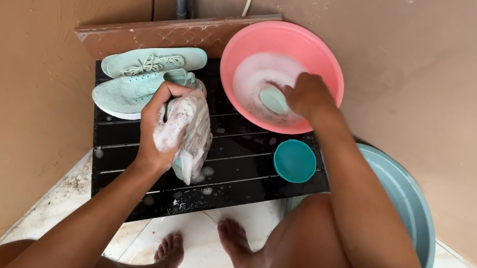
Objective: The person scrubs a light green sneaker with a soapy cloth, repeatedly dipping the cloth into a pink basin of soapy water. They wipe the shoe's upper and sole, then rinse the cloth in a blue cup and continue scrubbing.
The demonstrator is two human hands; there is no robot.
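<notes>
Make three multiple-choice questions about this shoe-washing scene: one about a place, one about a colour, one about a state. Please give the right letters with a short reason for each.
1. Where is the right hand?
A. In the pink basin
B. On the floor
C. On the small teal bowl

2. What colour are the two shoes lying at the back of the black slatted stand?
A. Red
B. Mint green
C. Black

3. In what state is the shoe in the left hand?
A. Dry and clean
B. Wet and soapy
C. Wrapped in paper

Answers:
1. A: the hand reaches into the foamy water of the pink basin, holding a pale green piece.
2. B: the pair of shoes is mint green.
3. B: white foam covers the held shoe and the fingers.
</notes>
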